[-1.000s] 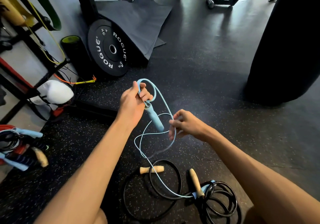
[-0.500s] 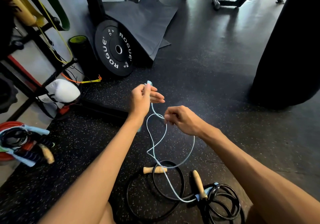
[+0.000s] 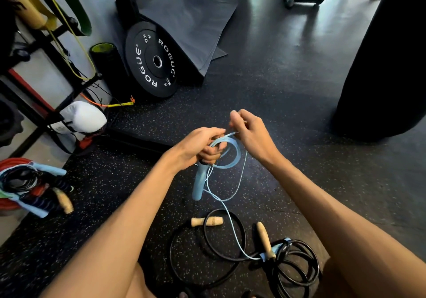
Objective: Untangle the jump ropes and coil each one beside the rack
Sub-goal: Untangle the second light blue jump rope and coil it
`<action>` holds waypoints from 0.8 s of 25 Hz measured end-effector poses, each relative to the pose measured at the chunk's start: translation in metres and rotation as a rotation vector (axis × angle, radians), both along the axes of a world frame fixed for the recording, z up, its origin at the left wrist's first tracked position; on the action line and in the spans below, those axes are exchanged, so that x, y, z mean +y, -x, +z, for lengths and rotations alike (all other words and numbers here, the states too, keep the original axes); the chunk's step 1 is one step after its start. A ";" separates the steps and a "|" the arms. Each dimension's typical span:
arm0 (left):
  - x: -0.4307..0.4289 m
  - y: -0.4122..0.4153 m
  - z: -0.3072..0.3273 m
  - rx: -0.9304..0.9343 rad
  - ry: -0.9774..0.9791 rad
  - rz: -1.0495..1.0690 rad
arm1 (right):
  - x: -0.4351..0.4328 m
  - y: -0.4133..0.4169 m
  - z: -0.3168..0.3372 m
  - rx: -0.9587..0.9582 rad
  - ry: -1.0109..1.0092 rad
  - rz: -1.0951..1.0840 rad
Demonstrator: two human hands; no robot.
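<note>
Speckled floor [image 3: 288,104] carries a black rope [image 3: 297,272] at its near edge. Left hand [image 3: 198,146] grips the blue rope [image 3: 227,157] coil and hanging handle; right hand [image 3: 250,132] pinches its cord, which trails toward that edge.

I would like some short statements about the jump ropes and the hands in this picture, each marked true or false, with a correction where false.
1. The left hand holds loops of the light blue jump rope. True.
2. The blue handle below the left hand lies flat on the floor. False: it hangs in the air, off the floor.
3. The black jump rope with wooden handles lies on the floor. True.
4. The blue rope is fully free of the black one. False: its far end runs down into the black coils.
5. The right hand is empty. False: it pinches the blue rope.
</note>
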State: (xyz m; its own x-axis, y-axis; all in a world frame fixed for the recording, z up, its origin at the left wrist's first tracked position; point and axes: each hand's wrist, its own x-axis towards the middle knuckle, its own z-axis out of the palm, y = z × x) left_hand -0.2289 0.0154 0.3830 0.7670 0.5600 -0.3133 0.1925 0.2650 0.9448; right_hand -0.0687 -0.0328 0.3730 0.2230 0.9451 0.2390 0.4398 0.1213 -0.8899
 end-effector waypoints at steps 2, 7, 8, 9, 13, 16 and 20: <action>-0.001 0.000 0.002 -0.093 0.098 0.001 | 0.005 -0.004 -0.003 0.140 0.089 -0.035; 0.005 -0.008 0.002 -0.477 0.335 0.347 | 0.003 -0.007 -0.022 0.432 0.438 0.063; 0.007 -0.010 0.001 -0.527 0.353 0.447 | 0.000 -0.007 -0.025 0.424 0.522 0.107; 0.009 -0.011 0.001 -0.561 0.356 0.537 | -0.004 -0.008 -0.027 0.390 0.600 0.157; 0.023 -0.009 -0.005 -0.583 0.306 0.874 | -0.015 -0.011 -0.025 0.154 0.779 0.339; 0.028 -0.005 -0.011 -0.482 0.102 1.029 | -0.015 -0.009 -0.025 0.091 0.759 0.454; 0.024 -0.001 -0.012 -0.153 -0.364 0.955 | -0.007 -0.003 -0.023 0.021 0.541 0.461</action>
